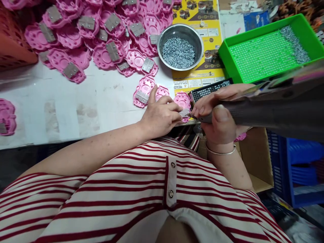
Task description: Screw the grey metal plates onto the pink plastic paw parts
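Observation:
My right hand (220,116) is wrapped round a long grey electric screwdriver (268,114), which lies almost level and is blurred toward its far end. Its tip meets a grey plate on a pink plastic part (182,100) near the table edge. Bent fingers of my left hand (160,116) press on that same part from the left and hold it down. Partly covered by this hand is a second pink part (162,91). Another, a pink part with a grey plate (144,89), lies by my left thumb.
Behind my hands stands a metal bowl of small screws (180,47). A green basket (253,76) with screws sits right of it, near a small black perforated tray (211,91). Pink parts (111,50) pile up at the back left. An orange basket (16,44) stands far left.

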